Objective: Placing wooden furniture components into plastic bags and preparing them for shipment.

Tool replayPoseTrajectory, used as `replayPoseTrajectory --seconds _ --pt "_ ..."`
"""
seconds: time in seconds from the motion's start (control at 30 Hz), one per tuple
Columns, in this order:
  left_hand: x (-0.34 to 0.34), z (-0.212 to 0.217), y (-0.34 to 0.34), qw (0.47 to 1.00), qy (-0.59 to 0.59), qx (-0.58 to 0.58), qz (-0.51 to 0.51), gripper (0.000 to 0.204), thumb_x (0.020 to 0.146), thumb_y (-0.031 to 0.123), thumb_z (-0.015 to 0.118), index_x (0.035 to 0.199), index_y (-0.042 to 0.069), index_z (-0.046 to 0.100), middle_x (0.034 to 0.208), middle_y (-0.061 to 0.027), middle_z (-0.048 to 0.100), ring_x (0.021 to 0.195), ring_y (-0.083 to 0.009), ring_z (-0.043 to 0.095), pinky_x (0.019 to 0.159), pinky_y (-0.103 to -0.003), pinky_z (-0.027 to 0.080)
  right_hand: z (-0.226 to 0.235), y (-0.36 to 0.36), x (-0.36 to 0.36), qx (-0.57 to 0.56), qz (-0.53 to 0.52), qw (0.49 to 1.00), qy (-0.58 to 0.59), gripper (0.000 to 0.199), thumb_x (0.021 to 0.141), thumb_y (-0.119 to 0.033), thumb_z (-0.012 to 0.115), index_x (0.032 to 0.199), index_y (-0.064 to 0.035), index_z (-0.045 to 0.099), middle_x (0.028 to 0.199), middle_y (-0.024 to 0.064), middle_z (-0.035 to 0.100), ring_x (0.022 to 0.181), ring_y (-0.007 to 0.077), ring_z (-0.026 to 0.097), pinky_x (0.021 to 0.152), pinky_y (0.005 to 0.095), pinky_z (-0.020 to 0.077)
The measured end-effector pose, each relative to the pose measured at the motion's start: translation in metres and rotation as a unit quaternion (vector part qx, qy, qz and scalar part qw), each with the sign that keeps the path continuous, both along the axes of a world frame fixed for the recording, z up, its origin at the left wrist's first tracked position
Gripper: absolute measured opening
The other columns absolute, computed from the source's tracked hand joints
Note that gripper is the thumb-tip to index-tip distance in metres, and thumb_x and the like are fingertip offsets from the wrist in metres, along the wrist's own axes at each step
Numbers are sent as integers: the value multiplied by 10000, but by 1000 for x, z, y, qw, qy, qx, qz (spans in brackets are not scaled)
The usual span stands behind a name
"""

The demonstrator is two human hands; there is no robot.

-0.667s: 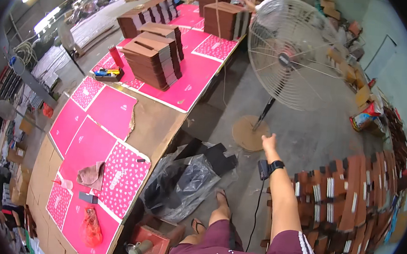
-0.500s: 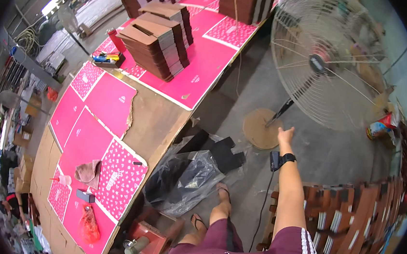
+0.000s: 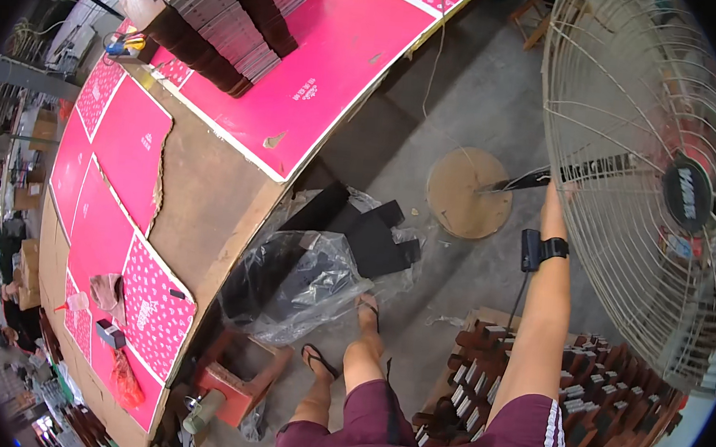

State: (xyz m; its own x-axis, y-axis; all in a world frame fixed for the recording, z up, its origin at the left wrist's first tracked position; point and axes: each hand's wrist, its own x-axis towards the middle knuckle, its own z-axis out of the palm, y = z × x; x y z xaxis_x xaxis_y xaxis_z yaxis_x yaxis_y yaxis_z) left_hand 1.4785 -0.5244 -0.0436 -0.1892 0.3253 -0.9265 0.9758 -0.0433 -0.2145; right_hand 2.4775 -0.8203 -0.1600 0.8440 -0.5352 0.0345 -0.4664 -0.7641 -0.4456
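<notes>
My right arm, with a black watch-like band (image 3: 554, 248) on the wrist, stretches forward to a large standing fan. My right hand (image 3: 554, 208) is at the fan's dark pole (image 3: 519, 183); its fingers are hidden there, so I cannot see whether they grip the pole. The round wire guard of the fan (image 3: 618, 272) is close on the right, with a dark hub (image 3: 687, 194) at its middle. A round tan base (image 3: 461, 211) carries the pole on the floor. My left hand is out of view.
On the left stands a long table covered with pink sheets (image 3: 128, 131), bearing stacked brown pieces (image 3: 223, 16), a cloth (image 3: 107, 293) and a red plastic bag (image 3: 126, 384). Clear plastic with black sheets (image 3: 312, 262) lies on the floor by a red stool (image 3: 230, 374). Brown stacks (image 3: 564, 395) stand lower right.
My right hand, earlier with fingers apart near the fan's base, has moved up to the pole. The view has shifted; the fan's guard now appears farther right and nearer.
</notes>
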Motion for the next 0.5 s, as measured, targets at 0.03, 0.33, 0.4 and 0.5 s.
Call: replayPoseTrajectory --seconds 0.03,0.33,0.4,0.5 --pt "-5 10 -7 1000 14 8 11 389 807 291 585 1105 49 646 1029 -184 669 1005 -326 628 877 -381 473 -20 9 -1 9 12 1000 14 1019 721 -427 762 1394 114 221 1353 311 405 1211 406 468 1029 488 357" --pt "-13 54 -54 996 60 16 62 385 813 291 584 1107 49 645 1028 -185 669 1006 -326 628 876 -382 473 -26 4 -35 433 209 876 -40 428 908 -227 581 1300 -67 518 1327 113 502 1149 253 521 874 398 475" --pt "-39 46 -72 995 55 10 78 385 814 291 584 1107 49 645 1028 -186 669 1006 -327 628 876 -382 473 -27 -9 -46 254 383 881 -114 414 925 -217 551 1302 -54 509 1334 119 496 1132 254 538 836 381 510" --pt "-54 38 -95 995 42 -1 95 384 816 291 584 1107 49 645 1027 -186 669 1006 -327 627 876 -382 473 -26 -38 -37 46 506 848 -150 389 947 -156 466 1315 -29 482 1370 147 459 1167 249 531 789 344 568"
